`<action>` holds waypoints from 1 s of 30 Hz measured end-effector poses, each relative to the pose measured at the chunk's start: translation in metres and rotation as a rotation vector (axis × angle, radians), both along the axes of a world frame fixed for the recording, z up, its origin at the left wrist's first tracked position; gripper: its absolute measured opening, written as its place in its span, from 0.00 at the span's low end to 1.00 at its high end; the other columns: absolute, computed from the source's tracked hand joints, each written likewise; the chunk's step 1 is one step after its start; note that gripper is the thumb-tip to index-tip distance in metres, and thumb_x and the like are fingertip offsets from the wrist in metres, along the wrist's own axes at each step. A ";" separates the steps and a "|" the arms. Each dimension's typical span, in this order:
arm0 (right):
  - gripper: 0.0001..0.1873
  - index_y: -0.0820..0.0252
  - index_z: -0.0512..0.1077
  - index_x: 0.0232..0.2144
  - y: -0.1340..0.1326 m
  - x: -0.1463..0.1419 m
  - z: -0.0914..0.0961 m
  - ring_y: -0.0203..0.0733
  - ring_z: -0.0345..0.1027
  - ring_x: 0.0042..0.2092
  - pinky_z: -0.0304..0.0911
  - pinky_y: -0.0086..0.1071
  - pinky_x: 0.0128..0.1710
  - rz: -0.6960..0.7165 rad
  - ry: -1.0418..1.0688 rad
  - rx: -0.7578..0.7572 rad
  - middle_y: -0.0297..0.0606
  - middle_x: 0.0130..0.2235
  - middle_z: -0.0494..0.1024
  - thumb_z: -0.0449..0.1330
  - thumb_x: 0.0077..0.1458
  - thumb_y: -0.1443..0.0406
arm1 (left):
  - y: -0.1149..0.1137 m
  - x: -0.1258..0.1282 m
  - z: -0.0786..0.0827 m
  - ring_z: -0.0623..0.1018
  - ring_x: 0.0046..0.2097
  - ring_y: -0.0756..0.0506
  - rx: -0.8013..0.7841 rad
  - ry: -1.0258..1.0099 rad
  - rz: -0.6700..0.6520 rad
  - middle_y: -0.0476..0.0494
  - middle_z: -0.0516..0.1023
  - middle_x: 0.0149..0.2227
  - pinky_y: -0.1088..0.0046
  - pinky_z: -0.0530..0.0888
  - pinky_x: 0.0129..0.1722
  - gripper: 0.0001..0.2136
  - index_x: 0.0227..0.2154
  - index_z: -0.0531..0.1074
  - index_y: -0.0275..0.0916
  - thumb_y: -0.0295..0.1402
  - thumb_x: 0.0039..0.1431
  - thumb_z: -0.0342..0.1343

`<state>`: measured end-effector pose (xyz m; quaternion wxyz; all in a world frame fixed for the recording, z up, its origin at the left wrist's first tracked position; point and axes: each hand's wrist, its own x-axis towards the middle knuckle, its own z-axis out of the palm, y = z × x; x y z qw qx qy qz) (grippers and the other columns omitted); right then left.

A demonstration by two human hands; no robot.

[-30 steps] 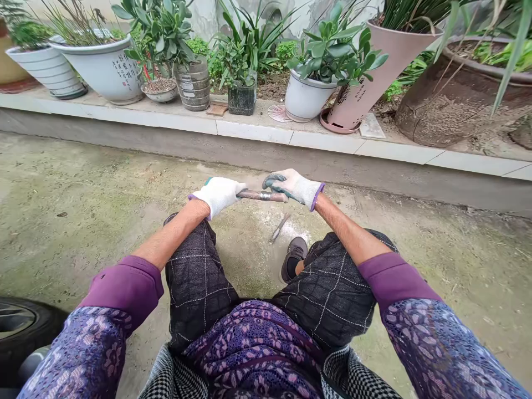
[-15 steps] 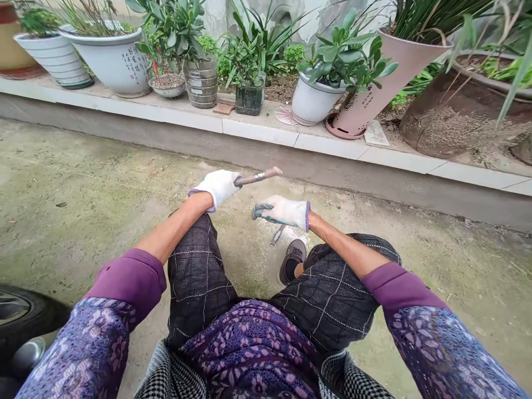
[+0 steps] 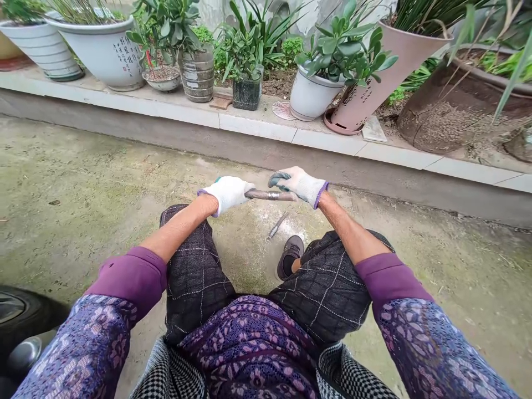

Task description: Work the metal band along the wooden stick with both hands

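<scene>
I sit with my knees apart above a concrete floor. Both hands wear white knit gloves. My left hand (image 3: 228, 192) is closed round one end of a short rusty metal rod (image 3: 268, 195), held level in front of me. My right hand (image 3: 298, 183) lies over the rod's other end, fingers curled on it. On the floor below the rod lies a thin metal tool (image 3: 275, 227), close to my right shoe (image 3: 290, 256).
A low tiled ledge (image 3: 253, 128) runs across ahead, lined with potted plants: white pots (image 3: 310, 98), a pink tilted pot (image 3: 374, 83), a large brown pot (image 3: 453, 100). A dark tyre (image 3: 20, 318) sits at my lower left.
Half a second ago my right hand was off the rod and lower, with the rod tilted up in my left hand. Now the rod is level and my right hand grips its end again.
</scene>
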<state>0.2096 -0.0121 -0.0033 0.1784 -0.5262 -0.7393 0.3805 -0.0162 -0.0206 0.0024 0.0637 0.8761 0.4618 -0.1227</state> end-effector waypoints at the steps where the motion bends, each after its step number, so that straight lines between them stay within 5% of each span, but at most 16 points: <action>1: 0.13 0.63 0.78 0.34 -0.003 -0.003 -0.003 0.30 0.55 0.21 0.50 0.26 0.20 -0.003 -0.007 -0.046 0.32 0.23 0.69 0.55 0.51 0.64 | 0.000 -0.001 0.002 0.80 0.37 0.42 -0.002 -0.048 0.032 0.43 0.81 0.36 0.70 0.70 0.35 0.16 0.46 0.76 0.46 0.42 0.63 0.47; 4: 0.14 0.62 0.78 0.37 -0.020 -0.018 -0.011 0.30 0.54 0.19 0.48 0.26 0.18 0.016 -0.026 -0.161 0.30 0.20 0.66 0.55 0.53 0.63 | 0.005 -0.007 0.007 0.80 0.38 0.43 0.019 -0.103 0.143 0.44 0.82 0.38 0.72 0.70 0.36 0.18 0.47 0.76 0.46 0.46 0.63 0.47; 10: 0.12 0.61 0.79 0.36 -0.036 -0.030 -0.003 0.29 0.56 0.20 0.49 0.24 0.18 0.113 0.015 -0.182 0.30 0.20 0.68 0.59 0.50 0.64 | 0.013 -0.017 -0.004 0.81 0.44 0.37 0.031 0.205 0.146 0.33 0.82 0.39 0.66 0.72 0.42 0.16 0.47 0.77 0.38 0.29 0.63 0.46; 18: 0.14 0.65 0.77 0.36 -0.001 -0.006 0.009 0.29 0.51 0.19 0.46 0.25 0.17 -0.189 0.072 0.016 0.29 0.20 0.64 0.53 0.53 0.67 | 0.001 -0.009 -0.009 0.81 0.39 0.40 -0.019 0.157 -0.047 0.39 0.81 0.34 0.68 0.71 0.38 0.16 0.48 0.76 0.45 0.33 0.62 0.47; 24: 0.09 0.63 0.77 0.33 -0.022 -0.019 -0.012 0.34 0.58 0.23 0.51 0.27 0.22 0.028 -0.067 -0.091 0.34 0.20 0.70 0.59 0.50 0.66 | 0.002 -0.013 0.004 0.80 0.36 0.43 0.020 -0.058 0.125 0.45 0.82 0.36 0.72 0.70 0.35 0.18 0.47 0.76 0.47 0.45 0.62 0.47; 30: 0.10 0.62 0.79 0.33 -0.047 -0.039 -0.013 0.33 0.60 0.24 0.52 0.26 0.22 0.161 -0.039 -0.155 0.34 0.23 0.73 0.59 0.49 0.65 | 0.008 -0.017 -0.001 0.81 0.41 0.40 0.046 0.097 0.163 0.38 0.82 0.37 0.68 0.72 0.39 0.17 0.50 0.76 0.42 0.35 0.63 0.46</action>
